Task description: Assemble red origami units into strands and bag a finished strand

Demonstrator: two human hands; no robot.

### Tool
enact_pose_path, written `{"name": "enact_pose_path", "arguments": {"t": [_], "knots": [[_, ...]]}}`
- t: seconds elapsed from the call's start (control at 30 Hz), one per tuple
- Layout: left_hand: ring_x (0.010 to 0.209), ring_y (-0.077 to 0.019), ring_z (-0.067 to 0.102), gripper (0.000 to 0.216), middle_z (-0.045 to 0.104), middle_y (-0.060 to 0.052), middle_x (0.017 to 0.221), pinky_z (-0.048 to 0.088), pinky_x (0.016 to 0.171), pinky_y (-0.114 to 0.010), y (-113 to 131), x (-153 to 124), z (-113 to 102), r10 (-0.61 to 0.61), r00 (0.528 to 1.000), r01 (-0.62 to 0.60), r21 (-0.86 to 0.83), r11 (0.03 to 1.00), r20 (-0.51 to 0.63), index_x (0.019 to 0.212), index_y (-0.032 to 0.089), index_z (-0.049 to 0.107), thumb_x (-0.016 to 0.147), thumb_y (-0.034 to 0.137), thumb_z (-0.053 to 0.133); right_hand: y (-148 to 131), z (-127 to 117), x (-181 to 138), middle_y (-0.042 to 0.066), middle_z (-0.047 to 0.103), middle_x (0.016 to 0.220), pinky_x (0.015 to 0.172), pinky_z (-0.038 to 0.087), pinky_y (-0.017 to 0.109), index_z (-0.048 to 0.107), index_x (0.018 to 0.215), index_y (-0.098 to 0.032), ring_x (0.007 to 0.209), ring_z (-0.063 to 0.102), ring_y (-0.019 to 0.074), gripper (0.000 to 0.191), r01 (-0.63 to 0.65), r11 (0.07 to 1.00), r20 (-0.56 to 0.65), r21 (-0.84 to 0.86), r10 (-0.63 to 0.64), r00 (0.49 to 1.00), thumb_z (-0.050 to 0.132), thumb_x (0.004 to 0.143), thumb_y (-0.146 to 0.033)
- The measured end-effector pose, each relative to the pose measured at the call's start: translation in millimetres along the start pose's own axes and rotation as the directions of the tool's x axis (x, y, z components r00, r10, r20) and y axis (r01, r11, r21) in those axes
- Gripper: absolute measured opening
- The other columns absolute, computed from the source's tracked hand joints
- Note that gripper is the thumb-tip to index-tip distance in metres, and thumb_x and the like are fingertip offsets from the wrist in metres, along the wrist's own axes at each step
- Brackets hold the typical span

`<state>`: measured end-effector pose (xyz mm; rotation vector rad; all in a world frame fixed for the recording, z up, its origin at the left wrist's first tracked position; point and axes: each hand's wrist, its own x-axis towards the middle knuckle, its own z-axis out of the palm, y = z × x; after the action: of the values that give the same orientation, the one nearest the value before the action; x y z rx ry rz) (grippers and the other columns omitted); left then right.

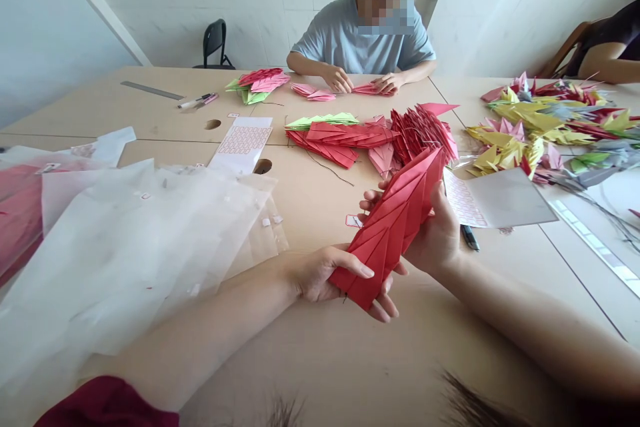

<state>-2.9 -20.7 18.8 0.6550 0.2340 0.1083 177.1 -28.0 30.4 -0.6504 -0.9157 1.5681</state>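
A strand of folded red paper pieces (387, 230), overlapping like scales, is held tilted above the table between both hands. My left hand (345, 275) grips its lower end, thumb on top and fingers underneath. Around the upper part curls my right hand (440, 230), with its thumb along the right edge and fingertips showing on the left. A short dark thread pokes out at the lower end. Just beyond lie more red folded strands (350, 137), a bunch of red pieces (420, 130) and a light green strand (320, 120).
Translucent plastic bags (125, 233) cover the left side. Sticker sheets (243, 143) and a booklet (505, 197) lie nearby. Colourful folded paper (550, 120) is heaped at right. A person in a blue shirt (360, 37) handles pink paper opposite. A ruler (153, 90) lies far left.
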Motion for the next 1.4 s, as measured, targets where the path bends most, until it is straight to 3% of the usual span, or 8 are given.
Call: {"name": "enact_pose_path", "arguments": {"t": [0.2,0.5,0.7,0.8,0.9,1.13,1.3,1.4], "knots": [[0.078,-0.0177,0.065,0.027,0.065,-0.009,0.090,0.052,0.075,-0.033,-4,4,-4,-0.050,0.996,0.050,-0.014,0.999,-0.080,0.110,0.013,0.065,0.085,0.019,0.058,13,2,-4,0.005,0.057,0.085,0.080,0.055,0.043,0.053,0.099,-0.028,0.084,0.061,0.0233,0.046,-0.027,0.999,-0.028,-0.036,0.026,0.999,0.049,0.080,-0.069],[0.075,-0.0184,0.067,0.030,0.068,-0.012,0.088,0.051,0.069,-0.030,-7,6,-5,-0.027,0.990,0.028,0.002,1.000,-0.137,0.107,0.011,0.068,0.091,0.034,0.057,22,-1,-5,0.003,0.056,0.089,0.086,0.053,0.038,0.054,0.104,-0.028,0.087,0.060,0.0206,0.040,-0.016,1.000,-0.015,0.016,0.017,1.000,0.063,0.078,-0.058],[0.092,-0.0247,0.070,0.036,0.070,-0.020,0.106,0.051,0.089,-0.039,-5,5,-2,0.008,0.993,-0.002,0.050,0.999,-0.115,0.114,0.009,0.066,0.094,0.035,0.051,13,0,-1,0.009,0.062,0.108,0.091,0.053,0.045,0.056,0.111,-0.025,0.096,0.062,0.0244,0.054,-0.058,0.998,-0.021,0.040,0.059,0.998,0.049,0.081,-0.070],[0.097,-0.0261,0.070,0.037,0.069,-0.021,0.111,0.049,0.093,-0.043,-5,5,-3,-0.006,0.991,0.015,0.063,0.998,-0.130,0.122,0.010,0.062,0.093,0.031,0.052,9,-1,1,0.007,0.062,0.101,0.086,0.055,0.042,0.057,0.110,-0.025,0.090,0.062,0.0219,0.046,-0.031,0.998,-0.063,0.057,0.035,0.997,0.047,0.086,-0.063],[0.092,-0.0254,0.071,0.030,0.071,-0.018,0.103,0.053,0.087,-0.040,-7,6,-5,-0.002,0.988,0.013,0.067,0.998,-0.153,0.112,0.011,0.066,0.091,0.030,0.057,13,-2,0,0.004,0.059,0.087,0.079,0.055,0.037,0.056,0.104,-0.027,0.085,0.061,0.0200,0.036,-0.049,0.997,-0.054,0.056,0.052,0.997,0.052,0.086,-0.057],[0.078,-0.0205,0.070,0.033,0.072,-0.014,0.092,0.055,0.077,-0.035,-8,6,-6,0.006,0.963,0.028,0.123,0.992,-0.269,0.097,0.010,0.068,0.091,0.041,0.058,20,0,-2,0.001,0.056,0.087,0.083,0.054,0.032,0.057,0.100,-0.026,0.088,0.061,0.0174,0.029,-0.076,0.980,0.000,0.182,0.077,0.997,0.067,0.083,-0.046],[0.079,-0.0202,0.069,0.031,0.072,-0.015,0.092,0.054,0.077,-0.032,-3,8,-8,0.022,0.952,0.026,0.153,0.988,-0.304,0.096,0.009,0.069,0.086,0.038,0.065,19,-1,-3,0.002,0.063,0.092,0.082,0.055,0.036,0.057,0.104,-0.025,0.094,0.063,0.0207,0.024,-0.134,0.986,-0.033,0.097,0.138,0.990,0.064,0.087,-0.041],[0.077,-0.0200,0.069,0.029,0.073,-0.015,0.089,0.054,0.074,-0.032,0,9,-9,0.033,0.956,0.002,0.119,0.993,-0.291,0.091,0.009,0.069,0.085,0.037,0.067,21,-5,-3,0.004,0.066,0.098,0.077,0.057,0.037,0.057,0.108,-0.025,0.093,0.065,0.0219,0.026,-0.192,0.981,0.026,0.027,0.192,0.981,0.065,0.086,-0.039]]}}
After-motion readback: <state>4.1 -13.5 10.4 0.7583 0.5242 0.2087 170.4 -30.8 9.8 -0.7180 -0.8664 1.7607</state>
